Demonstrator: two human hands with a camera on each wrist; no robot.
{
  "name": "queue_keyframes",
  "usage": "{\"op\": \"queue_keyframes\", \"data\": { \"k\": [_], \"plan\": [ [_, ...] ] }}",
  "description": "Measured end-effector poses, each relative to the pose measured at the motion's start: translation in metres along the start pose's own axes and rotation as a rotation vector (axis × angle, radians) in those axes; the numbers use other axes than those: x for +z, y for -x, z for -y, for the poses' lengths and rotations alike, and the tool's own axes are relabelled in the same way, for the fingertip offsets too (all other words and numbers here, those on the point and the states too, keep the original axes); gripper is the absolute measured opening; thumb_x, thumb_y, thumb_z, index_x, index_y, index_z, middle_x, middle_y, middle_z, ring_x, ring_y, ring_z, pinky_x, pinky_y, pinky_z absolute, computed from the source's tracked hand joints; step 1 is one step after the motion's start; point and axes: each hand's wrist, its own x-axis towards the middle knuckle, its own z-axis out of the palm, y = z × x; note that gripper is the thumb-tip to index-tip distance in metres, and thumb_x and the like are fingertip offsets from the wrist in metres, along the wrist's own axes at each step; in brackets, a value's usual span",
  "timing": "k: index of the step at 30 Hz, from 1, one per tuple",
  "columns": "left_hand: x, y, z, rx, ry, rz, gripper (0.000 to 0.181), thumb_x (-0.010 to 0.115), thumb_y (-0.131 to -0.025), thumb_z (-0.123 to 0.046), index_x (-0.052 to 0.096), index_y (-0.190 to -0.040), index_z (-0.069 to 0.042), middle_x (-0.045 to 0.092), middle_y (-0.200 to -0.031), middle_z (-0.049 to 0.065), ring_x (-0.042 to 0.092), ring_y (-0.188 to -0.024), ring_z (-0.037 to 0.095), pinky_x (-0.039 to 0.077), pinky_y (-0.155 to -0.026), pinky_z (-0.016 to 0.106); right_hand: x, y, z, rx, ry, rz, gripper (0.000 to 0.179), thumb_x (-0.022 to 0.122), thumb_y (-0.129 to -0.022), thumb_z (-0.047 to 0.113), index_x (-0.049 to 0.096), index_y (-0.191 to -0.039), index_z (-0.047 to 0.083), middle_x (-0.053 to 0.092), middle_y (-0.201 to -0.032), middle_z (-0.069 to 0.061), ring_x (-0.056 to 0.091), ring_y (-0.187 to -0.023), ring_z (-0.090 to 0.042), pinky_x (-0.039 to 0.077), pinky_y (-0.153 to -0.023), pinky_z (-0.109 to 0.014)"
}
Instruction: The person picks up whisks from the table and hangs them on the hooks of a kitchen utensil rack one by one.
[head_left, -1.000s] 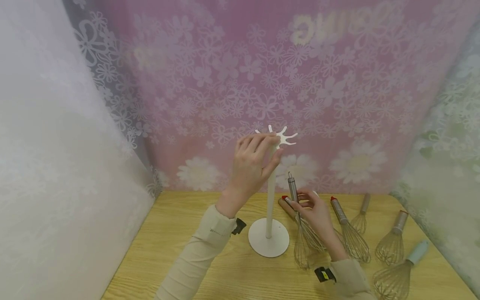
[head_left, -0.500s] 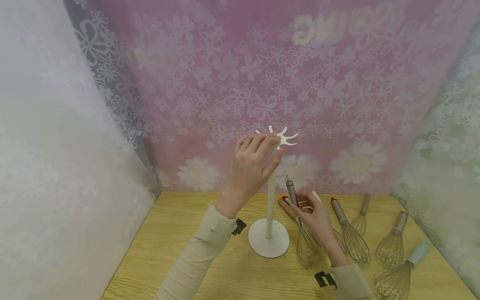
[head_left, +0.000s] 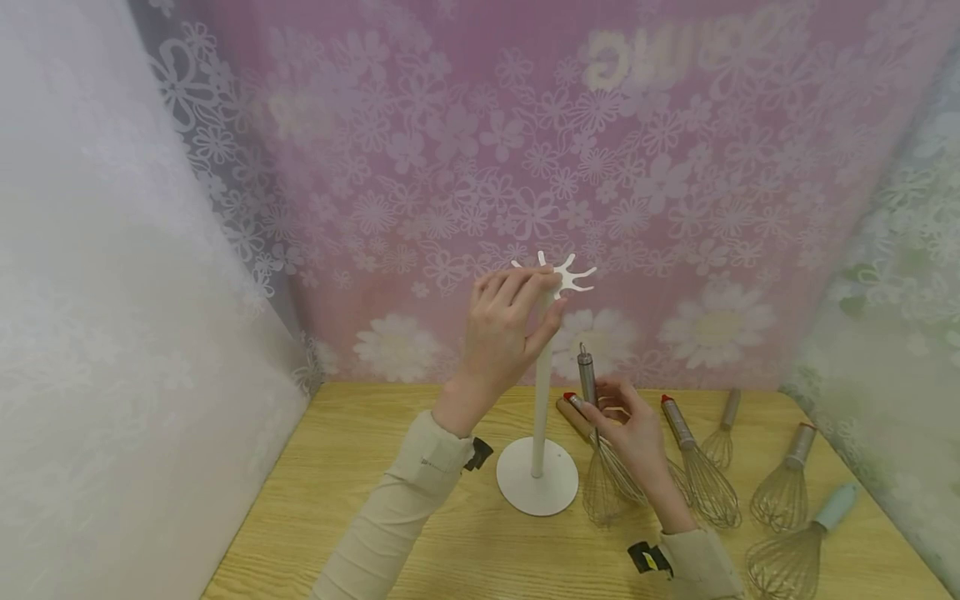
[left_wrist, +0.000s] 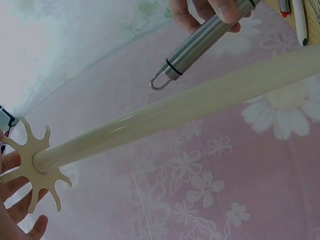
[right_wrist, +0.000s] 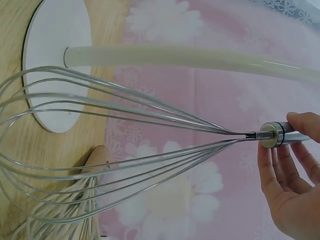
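Observation:
A white stand [head_left: 541, 400] rises from a round base, with a ring of curved hooks [head_left: 570, 277] at its top. My left hand [head_left: 502, 321] rests on that top; the left wrist view shows its fingers [left_wrist: 19, 209] behind the hooks and the thumb apart from the pole. To the right of the pole, my right hand [head_left: 633, 429] pinches the steel handle of a balloon whisk [head_left: 587, 371]. The handle's hanging loop [left_wrist: 161, 81] points up and the wires hang down. In the right wrist view, thumb and fingers [right_wrist: 282, 172] hold the handle near the wires.
Several more whisks lie on the wooden table [head_left: 337, 500] at the right: a brown-handled whisk [head_left: 572, 418], a red-tipped whisk [head_left: 678, 421], a small whisk [head_left: 731, 408], a steel-handled whisk [head_left: 800, 442] and a pale blue-handled whisk [head_left: 837, 504]. A floral curtain [head_left: 450, 167] hangs behind.
The whisk in my right hand has dipped a little, then risen again, its wire end swinging slightly. My left hand and the stand look the same.

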Motion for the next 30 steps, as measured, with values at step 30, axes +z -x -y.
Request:
{"op": "queue_keyframes", "data": {
  "k": [30],
  "plan": [
    [0.000, 0.000, 0.000, 0.001, 0.009, -0.015, 0.028, 0.063, -0.099, -0.032, 0.071, -0.116, -0.010, 0.071, -0.120, 0.005, 0.063, -0.112, 0.022, 0.044, -0.103, 0.038, -0.001, -0.010, 0.033, -0.178, -0.043, -0.156, 0.034, 0.075, -0.082, -0.015, 0.065, -0.115, -0.011, 0.066, -0.094, -0.024, 0.064, -0.082, -0.005, 0.054, -0.076, -0.014]
  ]
}}
